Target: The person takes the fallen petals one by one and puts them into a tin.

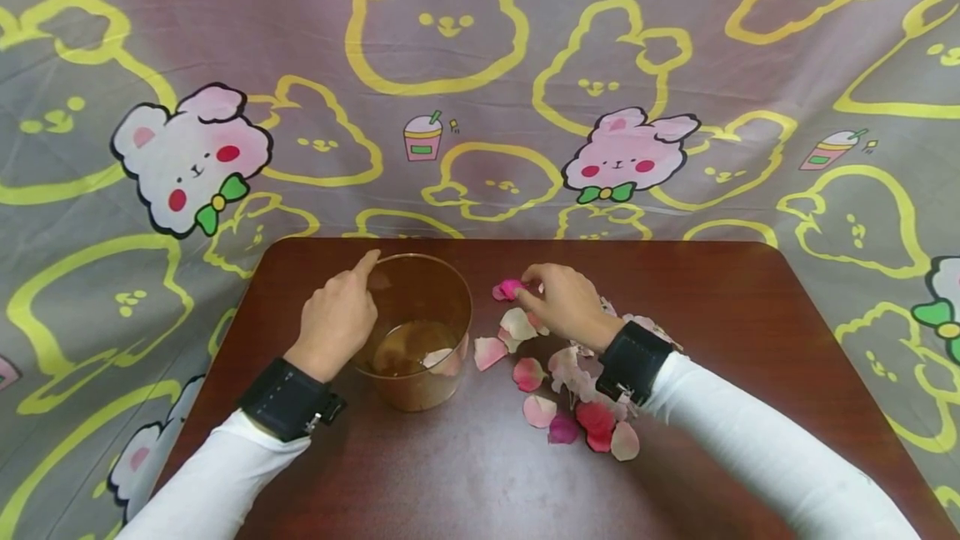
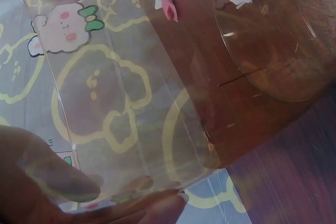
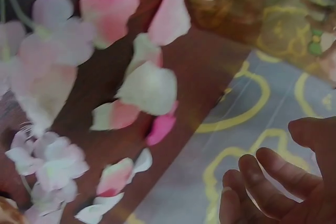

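- My left hand (image 1: pixel 335 319) grips the clear cup (image 1: pixel 416 332) by its rim, mid-worktop (image 1: pixel 465 473)
- My right hand (image 1: pixel 567 302) – fingers curled – pinches a pink petal (image 1: pixel 511 288) just beside the scattered petals (image 1: pixel 577 394)

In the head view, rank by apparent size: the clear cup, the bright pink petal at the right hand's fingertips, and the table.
1. Table, far the largest.
2. Clear cup, steadied at its rim by the left hand.
3. Bright pink petal, smallest, touched by the right hand.

White long sleeves (image 1: pixel 750 432) with black wrist straps (image 1: pixel 633 361).
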Motion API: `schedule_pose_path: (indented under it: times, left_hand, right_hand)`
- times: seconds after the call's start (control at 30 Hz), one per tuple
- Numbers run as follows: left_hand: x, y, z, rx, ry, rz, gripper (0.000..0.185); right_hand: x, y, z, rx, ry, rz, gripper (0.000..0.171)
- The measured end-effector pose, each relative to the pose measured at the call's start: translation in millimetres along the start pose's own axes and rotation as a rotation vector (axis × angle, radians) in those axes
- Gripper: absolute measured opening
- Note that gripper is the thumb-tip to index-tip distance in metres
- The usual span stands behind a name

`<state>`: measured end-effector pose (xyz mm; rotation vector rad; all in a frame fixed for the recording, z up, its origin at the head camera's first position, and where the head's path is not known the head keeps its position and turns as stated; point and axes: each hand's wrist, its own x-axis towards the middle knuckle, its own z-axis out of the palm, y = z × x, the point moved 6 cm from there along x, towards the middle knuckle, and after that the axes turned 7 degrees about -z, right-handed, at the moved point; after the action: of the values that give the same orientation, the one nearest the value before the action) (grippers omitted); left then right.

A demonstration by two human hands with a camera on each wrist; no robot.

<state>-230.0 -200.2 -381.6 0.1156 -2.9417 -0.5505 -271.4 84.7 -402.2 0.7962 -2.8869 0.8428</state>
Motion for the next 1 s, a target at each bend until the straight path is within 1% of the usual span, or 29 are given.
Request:
schedule_pose_path:
  times: [0.17, 0.23, 0.37, 0.5, 0.67, 0.77, 1.0]
  left_hand:
    - [0.2, -0.1, -0.2, 0.002, -0.002, -0.007, 0.055]
    - [0.2, -0.2, 0.3, 0.003, -0.003, -0.009, 0.055]
    - [0.4, -0.7, 1.1, 0.004, -0.002, -0.011, 0.055]
    - [0.7, -1.6, 1.2, 0.01, 0.0, -0.012, 0.055]
    - [0.0, -1.6, 0.6, 0.012, 0.002, -0.011, 0.055]
    - [-0.4, -1.3, 0.0, 0.012, 0.011, -0.004, 0.055]
    - [-0.2, -1.1, 0.9, 0.007, 0.004, -0.005, 0.055]
  right_hand:
    - [3, 21, 3, -0.017, -0.017, 0.046, 0.028]
    - [5, 31, 4, -0.037, -0.011, 0.056, 0.026]
    - [6, 50, 4, -0.055, -0.009, 0.098, 0.022]
    - [5, 66, 3, -0.073, -0.016, 0.149, 0.021]
    - [4, 81, 2, -0.104, -0.016, 0.193, 0.027]
    - [3, 89, 2, -0.1, -0.021, 0.214, 0.031]
    - [1, 104, 2, -0.114, -0.021, 0.266, 0.034]
